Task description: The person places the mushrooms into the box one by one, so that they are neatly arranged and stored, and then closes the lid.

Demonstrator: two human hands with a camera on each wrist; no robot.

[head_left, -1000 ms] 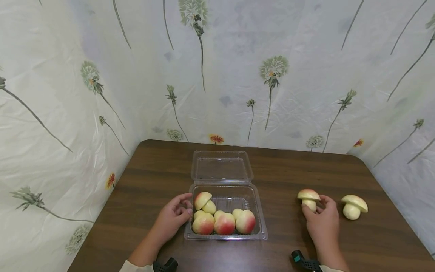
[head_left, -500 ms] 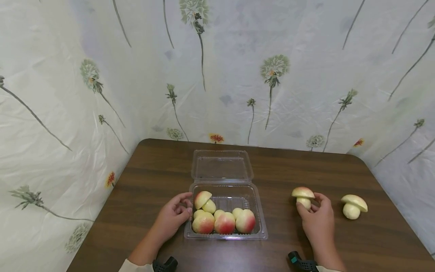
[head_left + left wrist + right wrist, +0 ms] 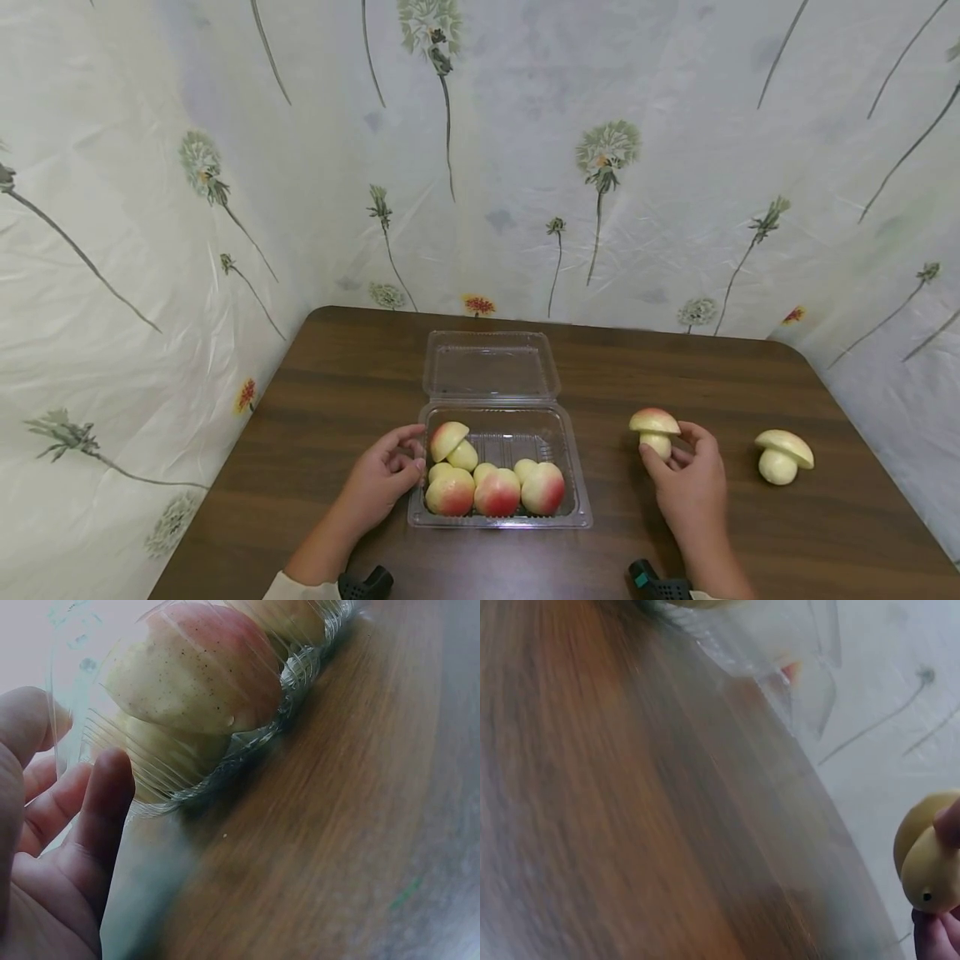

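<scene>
Straps (image 3: 366, 583) show at both wrists, in front of the clear box (image 3: 517, 435). At the box's left side, the left hand (image 3: 378, 471) touches the rim, fingers loosely bent, just as a second ago. Inside the box, three mushroom-shaped pieces (image 3: 497, 493) line the front; a fourth piece (image 3: 449, 441) leans behind the leftmost. Right of the box, the right hand (image 3: 690, 479) pinches a red-topped mushroom (image 3: 654, 423) by its stem, now nearer the box than before; the pale mushroom (image 3: 782, 455), farther right, stays put. Behind the box, its open lid (image 3: 491, 367); beyond that, dandelion-patterned sheeting (image 3: 510, 150).
</scene>
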